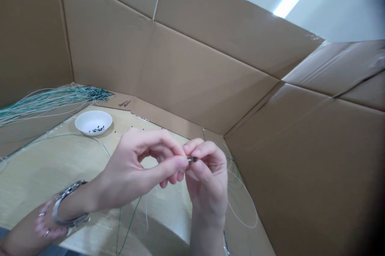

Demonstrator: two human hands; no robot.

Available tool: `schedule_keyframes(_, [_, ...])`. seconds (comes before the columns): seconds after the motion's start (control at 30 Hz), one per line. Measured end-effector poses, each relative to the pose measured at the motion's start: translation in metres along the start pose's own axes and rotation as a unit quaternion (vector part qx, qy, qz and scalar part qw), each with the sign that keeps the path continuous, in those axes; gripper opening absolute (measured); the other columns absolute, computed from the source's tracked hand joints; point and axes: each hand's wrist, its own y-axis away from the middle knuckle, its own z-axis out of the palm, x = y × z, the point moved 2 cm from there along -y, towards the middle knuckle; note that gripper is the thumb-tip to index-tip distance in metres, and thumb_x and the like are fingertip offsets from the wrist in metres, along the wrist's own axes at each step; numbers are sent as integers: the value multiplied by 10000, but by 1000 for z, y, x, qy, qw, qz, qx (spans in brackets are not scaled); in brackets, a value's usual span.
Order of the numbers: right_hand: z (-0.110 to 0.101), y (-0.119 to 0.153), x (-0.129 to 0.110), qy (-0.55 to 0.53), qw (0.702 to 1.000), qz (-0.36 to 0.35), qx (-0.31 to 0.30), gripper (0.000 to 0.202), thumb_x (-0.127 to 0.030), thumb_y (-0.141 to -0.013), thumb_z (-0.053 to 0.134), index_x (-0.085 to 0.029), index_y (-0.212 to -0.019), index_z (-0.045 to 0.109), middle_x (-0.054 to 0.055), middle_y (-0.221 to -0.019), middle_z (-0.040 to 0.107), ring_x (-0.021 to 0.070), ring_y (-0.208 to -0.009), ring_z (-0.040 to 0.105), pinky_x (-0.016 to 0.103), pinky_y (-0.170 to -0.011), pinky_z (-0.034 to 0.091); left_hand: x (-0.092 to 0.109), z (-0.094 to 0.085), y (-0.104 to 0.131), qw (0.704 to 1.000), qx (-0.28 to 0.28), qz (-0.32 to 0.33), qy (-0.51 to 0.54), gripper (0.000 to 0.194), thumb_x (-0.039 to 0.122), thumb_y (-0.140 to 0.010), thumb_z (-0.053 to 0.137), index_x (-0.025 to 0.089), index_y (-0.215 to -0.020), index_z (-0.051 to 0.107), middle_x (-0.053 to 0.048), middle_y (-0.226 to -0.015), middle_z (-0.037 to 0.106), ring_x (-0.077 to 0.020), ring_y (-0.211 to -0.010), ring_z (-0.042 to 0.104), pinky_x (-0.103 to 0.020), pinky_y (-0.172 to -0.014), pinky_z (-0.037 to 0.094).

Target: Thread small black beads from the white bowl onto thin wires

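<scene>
My left forearm (22,232), near left, wore silver watch (72,188). Left grip (126,172) clamped small dark-tipped piece (193,160) above tabletop (69,164); right grip (207,176) pinched its dark end. Piece looked light, stiff, slippery; fingertip hold at each end suited.

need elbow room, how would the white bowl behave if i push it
The white bowl looks wide and shallow, so it would probably slide before tipping. The small black pieces inside seem loose, so they might shift if jolted.
</scene>
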Motion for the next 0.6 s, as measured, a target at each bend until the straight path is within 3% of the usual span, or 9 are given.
schedule_keyframes(0.13, [0,0,0,6,1000,0,0,106,-189,-774,696,-277,-832,712,-35,-823,700,103,-694,670,158,-452,553,-1,0,0,1000,-1,-1,5,104,102,-805,625,161,-721,604,49,-544,635,-39,-454,594,-58,-429,480])
schedule_keyframes(0.33, [-1,-2,-1,4,1000,9,-15,98,-185,-787,681,-265,-834,713,-46,-806,693,33,-473,556,145,-439,543,0,-1,2,1000,-10,2,6,108,74,-795,624,156,-727,604,42,-554,647,-44,-457,601,-63,-432,489])
schedule_keyframes(0.6, [-5,-1,-3,17,1000,17,-18,96,-199,-777,700,-268,-840,724,-23,-807,706,49,-529,600,135,-464,542,0,0,0,1000,-8,18,1,120,62,-800,619,160,-732,602,69,-560,638,-18,-462,595,-32,-454,487])
